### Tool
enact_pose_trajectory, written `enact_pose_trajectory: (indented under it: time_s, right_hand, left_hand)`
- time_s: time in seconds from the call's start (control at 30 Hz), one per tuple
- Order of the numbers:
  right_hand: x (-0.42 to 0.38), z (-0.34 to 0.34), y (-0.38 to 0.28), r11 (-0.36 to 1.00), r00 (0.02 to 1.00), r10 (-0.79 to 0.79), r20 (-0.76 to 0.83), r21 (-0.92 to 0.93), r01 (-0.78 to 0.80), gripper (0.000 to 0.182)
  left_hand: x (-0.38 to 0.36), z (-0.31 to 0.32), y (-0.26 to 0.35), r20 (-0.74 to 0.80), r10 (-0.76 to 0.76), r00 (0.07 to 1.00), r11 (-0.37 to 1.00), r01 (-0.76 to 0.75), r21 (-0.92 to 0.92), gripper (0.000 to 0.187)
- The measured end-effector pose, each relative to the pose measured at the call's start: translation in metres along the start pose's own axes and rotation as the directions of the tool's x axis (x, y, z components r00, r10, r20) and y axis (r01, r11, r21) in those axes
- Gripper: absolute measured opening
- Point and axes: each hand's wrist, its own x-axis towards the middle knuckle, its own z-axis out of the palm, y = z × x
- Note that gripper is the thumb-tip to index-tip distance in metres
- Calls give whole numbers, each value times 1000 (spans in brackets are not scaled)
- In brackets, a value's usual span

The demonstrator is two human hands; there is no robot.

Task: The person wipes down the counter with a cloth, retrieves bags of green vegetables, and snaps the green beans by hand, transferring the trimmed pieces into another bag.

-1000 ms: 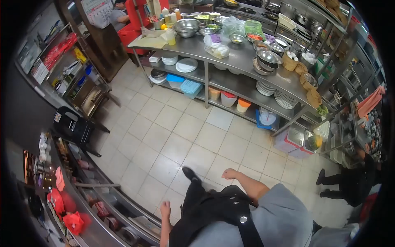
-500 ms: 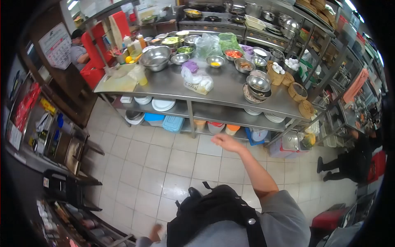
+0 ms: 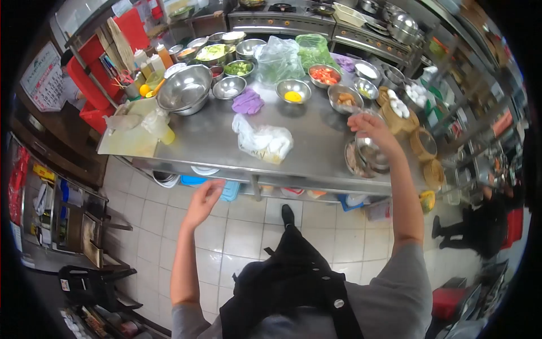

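My right hand (image 3: 370, 127) reaches over the right part of the steel table, its fingers loosely stretched and nothing visible in them. Beneath and beside it are stacked steel bowls (image 3: 374, 157) and a bowl of pinkish food (image 3: 354, 160). Just behind stands a steel bowl of brown pieces (image 3: 345, 99). My left hand (image 3: 204, 203) hangs in front of the table's near edge, fingers slightly bent and apart, holding nothing. A knotted white plastic bag (image 3: 262, 140) with dark writing lies on the tabletop between my hands, touched by neither.
The steel table (image 3: 197, 138) also bears a bowl of egg yolk (image 3: 293, 95), a purple cloth (image 3: 247, 101), a large mixing bowl (image 3: 185, 89), a cutting board (image 3: 130, 141) and white eggs (image 3: 398, 107). Stoves (image 3: 282, 22) stand behind. A person in dark clothes (image 3: 480, 223) is at right.
I have come closer to the table. My right hand has moved up and right to above the bowls; my left hand has risen from low beside my body to near the table edge.
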Motion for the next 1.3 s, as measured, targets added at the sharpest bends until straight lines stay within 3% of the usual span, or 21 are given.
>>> enact_pose_trajectory:
  time_s: [0.07, 0.2, 0.4, 0.47, 0.5, 0.57, 0.63, 0.67, 0.73, 0.77, 0.83, 0.87, 0.93, 0.97, 1.03, 1.07, 1.1, 1.17, 1.2, 1.27, 1.3]
  right_hand:
    - [81, -28, -3, 992, 992, 16, -128, 128, 1, 30]
    - [247, -71, 28, 950, 993, 8, -122, 310, 31, 30]
    - [430, -100, 57, 979, 958, 72, -279, 202, -15, 55]
    - [485, -112, 74, 986, 890, 108, -443, -66, -152, 65]
    - [509, -119, 86, 979, 873, 60, -484, -142, -146, 83]
    - [561, -138, 112, 953, 844, 29, -536, -240, -184, 92]
    - [596, -155, 124, 923, 817, 20, -576, -303, -236, 119]
    - [611, -163, 130, 920, 819, 19, -573, -310, -239, 119]
    - [638, -174, 145, 864, 786, -6, -618, -399, -307, 128]
    - [650, -176, 151, 864, 788, -8, -615, -402, -305, 128]
    - [669, -174, 165, 894, 786, 50, -617, -324, -311, 134]
    - [678, -171, 172, 902, 786, 70, -614, -298, -313, 136]
    - [693, -158, 183, 922, 647, -7, -762, -255, -291, 120]
    - [696, -159, 185, 922, 651, -3, -759, -253, -292, 120]
    - [695, -167, 182, 920, 850, 91, -519, -283, -271, 84]
    - [698, -170, 183, 920, 852, 92, -516, -283, -271, 84]
    - [701, -172, 181, 910, 822, -12, -569, -346, -227, 66]
    - [698, -183, 176, 908, 742, -129, -658, -379, -178, 44]
    - [680, -180, 152, 923, 701, -137, -700, -347, -166, 38]
    - [671, -190, 138, 944, 676, -111, -728, -289, -157, 36]
    - [661, -189, 124, 964, 668, -157, -727, -260, -56, 35]
  left_hand:
    - [75, 10, 45, -12, 157, 988, 983, -155, 101, 37]
    - [222, 27, 79, -67, 339, 938, 926, -320, 202, 57]
    - [427, 66, 56, -253, 366, 896, 909, -287, 302, 86]
    - [484, 78, 46, -299, 355, 886, 897, -232, 377, 94]
    - [511, 83, 41, -336, 365, 868, 886, -213, 413, 101]
    - [560, 94, 30, -373, 373, 850, 877, -191, 440, 108]
    - [595, 105, 23, -410, 513, 754, 770, -194, 608, 117]
    - [609, 113, 20, -415, 508, 755, 776, -191, 602, 117]
    - [623, 116, 33, -311, 272, 911, 738, 10, 674, 126]
    - [628, 118, 35, -314, 270, 910, 740, 13, 673, 126]
    - [632, 126, 29, -206, 25, 978, 825, 96, 556, 119]
    - [633, 128, 25, -209, 17, 978, 825, 104, 556, 119]
    - [638, 135, 11, -43, -116, 992, 903, 123, 412, 104]
    - [640, 144, -2, -119, -19, 993, 905, 68, 419, 75]
    - [653, 146, -23, -159, 47, 986, 931, 14, 365, 59]
    - [661, 145, -29, -204, 117, 972, 950, -49, 310, 45]
    - [667, 142, -29, -205, 114, 972, 950, -46, 309, 45]
    - [679, 136, -25, -376, 25, 926, 977, -102, -187, 24]
    - [675, 130, -9, -375, 24, 927, 977, -102, -188, 24]
    - [662, 114, 36, -146, -220, 964, 719, 59, -693, 21]
    - [666, 114, 36, -148, -133, 980, 709, -10, -705, 22]
